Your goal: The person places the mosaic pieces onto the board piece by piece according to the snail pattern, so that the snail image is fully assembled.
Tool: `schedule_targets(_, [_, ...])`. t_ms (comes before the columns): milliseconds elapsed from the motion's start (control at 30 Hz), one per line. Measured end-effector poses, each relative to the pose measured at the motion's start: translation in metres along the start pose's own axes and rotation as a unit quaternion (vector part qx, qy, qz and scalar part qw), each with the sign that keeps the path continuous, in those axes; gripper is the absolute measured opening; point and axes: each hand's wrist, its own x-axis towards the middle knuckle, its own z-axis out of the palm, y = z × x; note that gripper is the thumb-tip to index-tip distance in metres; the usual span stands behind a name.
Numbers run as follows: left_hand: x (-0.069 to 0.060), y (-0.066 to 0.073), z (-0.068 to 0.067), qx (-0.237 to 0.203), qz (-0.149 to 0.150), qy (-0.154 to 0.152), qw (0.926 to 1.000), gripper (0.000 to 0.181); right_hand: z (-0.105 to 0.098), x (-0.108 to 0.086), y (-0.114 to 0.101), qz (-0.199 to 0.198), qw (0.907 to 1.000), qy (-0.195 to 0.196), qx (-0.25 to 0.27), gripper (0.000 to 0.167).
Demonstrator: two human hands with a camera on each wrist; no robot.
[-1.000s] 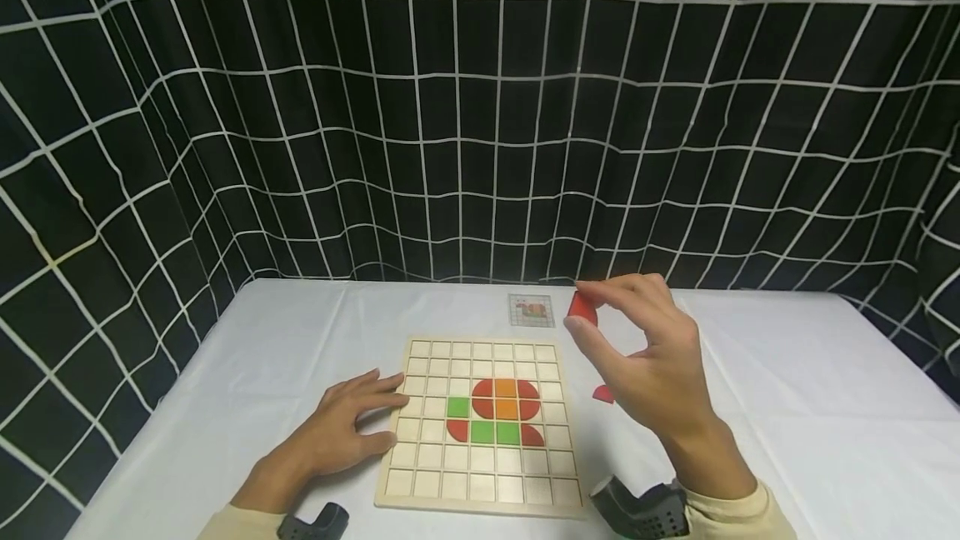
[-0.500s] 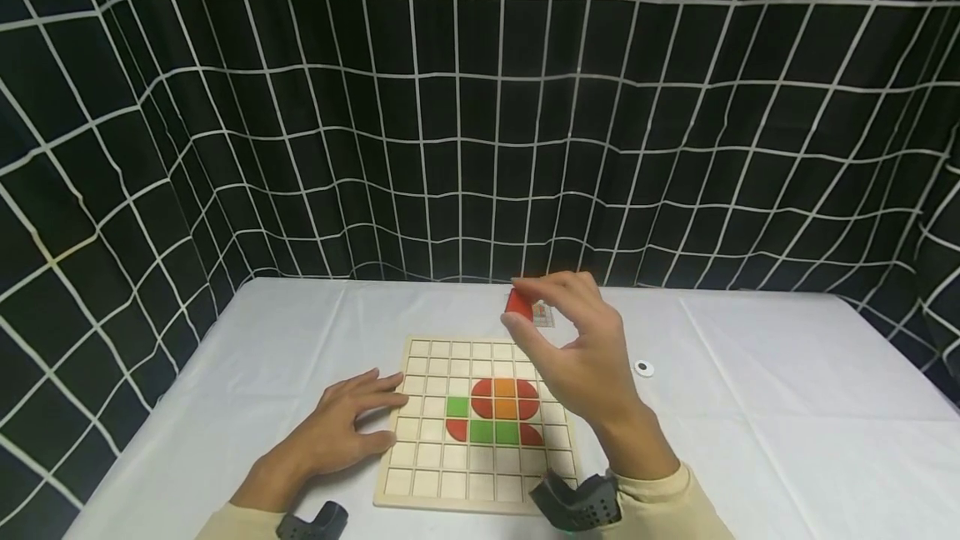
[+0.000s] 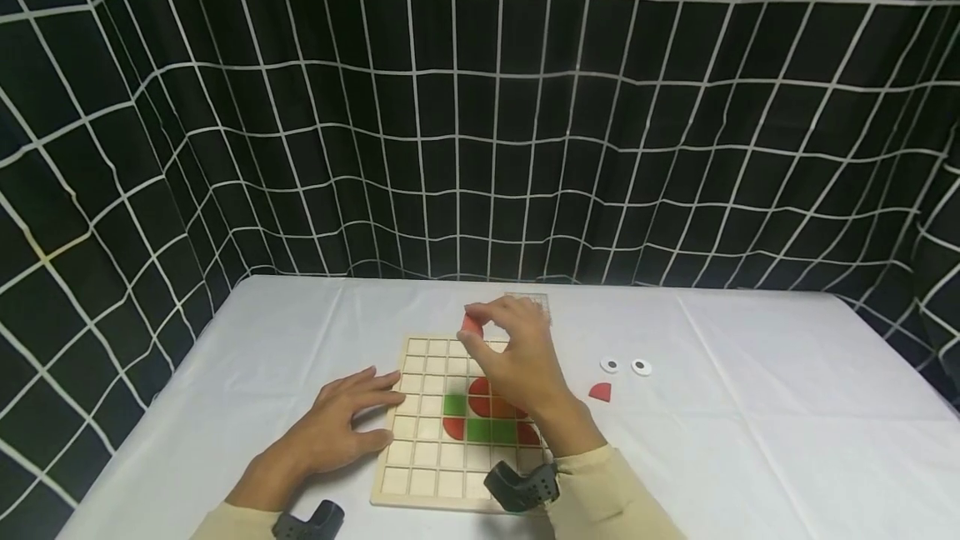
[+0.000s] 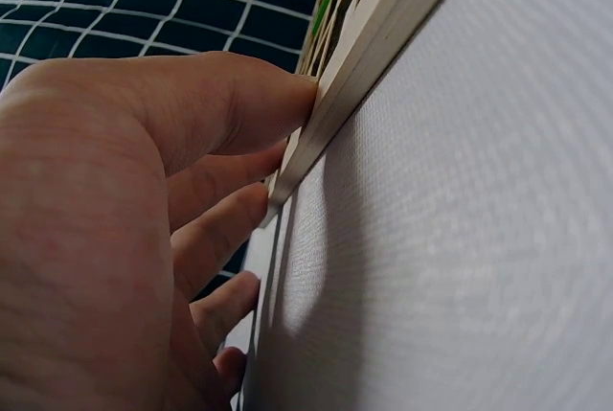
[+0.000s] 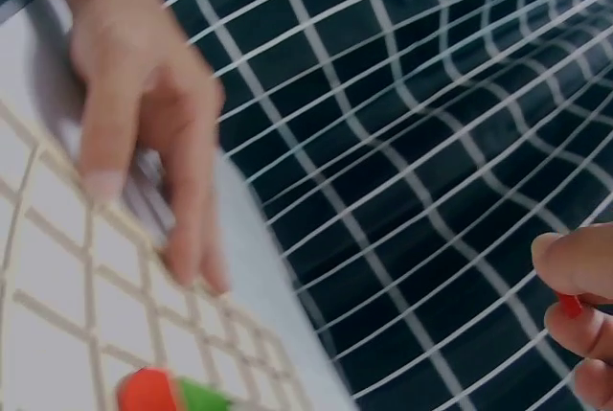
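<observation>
My right hand pinches a small red tile between thumb and forefinger, held above the far part of a wooden grid board. The same tile shows at the fingertips in the right wrist view. Set in the board are green tiles, red curved tiles and orange tiles, partly hidden by the right hand. With fingers spread and fairly straight, my left hand rests at the board's left edge. Its thumb touches the frame in the left wrist view.
Right of the board lie a red quarter-circle tile and two white discs with dark centres. A small printed card lies behind the board, partly covered by the right hand. A black curtain with white netting stands behind the white-covered table.
My right hand has moved left with the red tile, from right of the board to over its far part, and slightly lower. The loose discs and quarter-circle are now uncovered. The left hand stays put.
</observation>
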Motion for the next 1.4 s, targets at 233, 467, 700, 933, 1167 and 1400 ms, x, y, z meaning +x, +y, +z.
schedule_targets(233, [-0.002, -0.003, -0.002, 0.003, 0.004, 0.0, 1.0, 0.042, 0.019, -0.007, 0.011, 0.038, 0.9979, -0.05, -0.016, 0.025])
schedule_targets(467, [-0.003, -0.005, -0.004, 0.004, 0.022, 0.001, 0.9998, 0.041, 0.033, -0.014, 0.019, 0.05, 0.9947, -0.085, -0.029, 0.023])
schedule_targets(700, [-0.001, -0.002, -0.004, 0.009, 0.01, 0.0, 0.9999, 0.041, 0.042, -0.02, 0.027, 0.029, 0.9884, -0.123, -0.085, 0.019])
schedule_targets(933, [0.002, -0.003, -0.002, 0.013, 0.005, -0.003, 0.9999, 0.042, 0.045, -0.026, 0.029, 0.021, 0.9824, -0.149, -0.111, 0.02])
schedule_targets(1167, [0.002, -0.002, -0.001, 0.012, -0.006, -0.006, 0.9999, 0.042, 0.047, -0.029, 0.031, 0.052, 0.9773, -0.173, -0.11, 0.021])
schedule_targets(1400, [0.001, -0.003, 0.001, 0.012, -0.004, -0.001, 0.9999, 0.042, 0.047, -0.031, 0.031, 0.044, 0.9799, -0.167, -0.099, 0.021])
